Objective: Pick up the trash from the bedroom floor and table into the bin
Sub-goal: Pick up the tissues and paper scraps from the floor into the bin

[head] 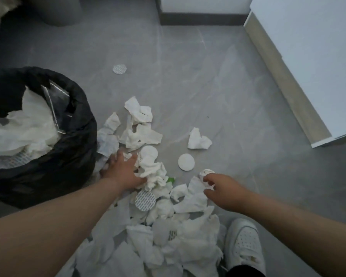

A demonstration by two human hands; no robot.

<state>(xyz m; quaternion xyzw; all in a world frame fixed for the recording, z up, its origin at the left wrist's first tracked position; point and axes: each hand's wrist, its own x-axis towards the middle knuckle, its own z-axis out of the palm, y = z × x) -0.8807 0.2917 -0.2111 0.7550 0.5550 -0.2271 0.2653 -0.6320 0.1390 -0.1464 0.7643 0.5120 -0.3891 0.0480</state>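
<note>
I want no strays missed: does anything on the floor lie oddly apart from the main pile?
Yes. A patterned round pad lies alone well beyond the tissue pile. A crumpled tissue and a plain round pad also sit apart, right of the pile. The right hand pinches a small wad.

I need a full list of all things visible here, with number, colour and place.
Bin: one, black liner, left, holding white tissues.
Crumpled tissues: many, white, floor, centre to bottom.
Round pads: at least four, white, among and beyond the tissues.
Green scrap: one, centre, peeking from tissues.
Cabinet: one, white, right.
Shoe: one, white, bottom right.
Left hand: one, rests on tissues beside bin.
Right hand: one, fingers pinch a small white wad.
</note>
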